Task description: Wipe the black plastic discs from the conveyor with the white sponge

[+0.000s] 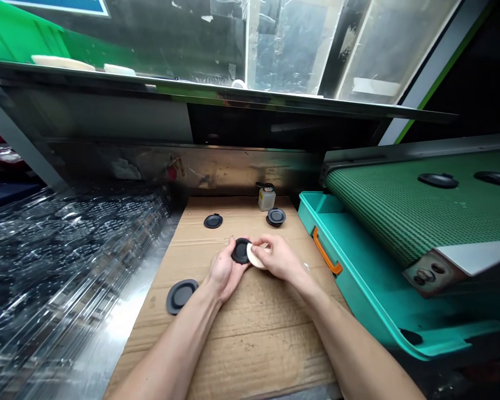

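Note:
My left hand (227, 269) is closed on a round black plastic lid (241, 251), held a little above the cardboard sheet (266, 339). Between the fingers and thumb of my right hand (280, 256) is a round cream-white pad (256, 257), its edge overlapping the lid's right side. On the cardboard, a larger dark grey lid (181, 296) lies left of my left wrist. Farther back are another black lid (213, 221) and a small stack of lids (275, 216). Behind that stack stands a small translucent bottle (267, 198) with a dark top.
At right, a green conveyor belt (383, 205) carries black lids (438, 180) above a teal bin (366, 297) with an orange handle (327, 253). Clear plastic trays (66, 278) fill the left side. A shelf edge (216, 91) crosses above the cardboard.

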Available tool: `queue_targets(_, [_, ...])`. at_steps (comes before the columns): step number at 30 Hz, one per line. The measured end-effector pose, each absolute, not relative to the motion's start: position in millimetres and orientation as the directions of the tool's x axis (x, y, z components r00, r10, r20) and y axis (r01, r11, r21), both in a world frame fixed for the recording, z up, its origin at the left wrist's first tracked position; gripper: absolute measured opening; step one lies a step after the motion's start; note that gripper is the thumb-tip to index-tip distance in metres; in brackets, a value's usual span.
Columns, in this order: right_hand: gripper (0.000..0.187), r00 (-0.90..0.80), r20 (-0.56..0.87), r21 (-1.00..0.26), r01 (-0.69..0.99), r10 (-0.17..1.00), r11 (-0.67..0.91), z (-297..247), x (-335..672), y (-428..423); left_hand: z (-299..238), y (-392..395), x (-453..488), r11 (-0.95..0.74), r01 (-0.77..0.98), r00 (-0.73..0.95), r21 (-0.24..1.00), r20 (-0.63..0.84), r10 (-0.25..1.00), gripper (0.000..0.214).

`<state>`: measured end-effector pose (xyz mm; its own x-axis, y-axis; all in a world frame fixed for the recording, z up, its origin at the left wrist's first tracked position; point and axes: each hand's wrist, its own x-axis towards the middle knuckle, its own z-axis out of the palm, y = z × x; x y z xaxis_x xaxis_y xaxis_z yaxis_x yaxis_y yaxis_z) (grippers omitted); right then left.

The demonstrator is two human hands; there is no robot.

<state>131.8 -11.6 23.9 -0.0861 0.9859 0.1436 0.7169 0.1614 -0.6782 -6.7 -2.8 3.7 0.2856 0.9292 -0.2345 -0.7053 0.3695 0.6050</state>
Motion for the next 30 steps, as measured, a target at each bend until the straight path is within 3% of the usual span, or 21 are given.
queue_targets(3, [0.031, 0.039, 0.262, -0.509, 0.855, 0.964, 0.104, 27, 118, -19, 5, -2, -4, 0.372, -0.727, 0.281, 0.577, -0.244, 0.928, 0.031])
queue_targets(6, [0.037, -0.031, 0.222, -0.296, 0.950, 0.975, 0.098, 28, 100, -26, 6, 0, -8, 0.359, -0.744, 0.238, 0.564, -0.278, 0.931, 0.035])
queue_targets(9, [0.042, 0.057, 0.197, -0.177, 0.984, 0.979, -0.022, 27, 91, -26, 6, 2, -12, 0.357, -0.740, 0.229, 0.570, -0.286, 0.931, 0.039])
queue_targets(16, [0.047, 0.087, 0.189, -0.136, 0.989, 0.978, -0.062, 28, 92, -16, 2, -1, -8, 0.367, -0.719, 0.253, 0.590, -0.269, 0.929, 0.037])
queue_targets(30, [0.049, 0.092, 0.184, -0.217, 0.975, 0.979, -0.051, 25, 90, -16, 6, 0, -9, 0.360, -0.698, 0.231, 0.618, -0.281, 0.931, 0.039])
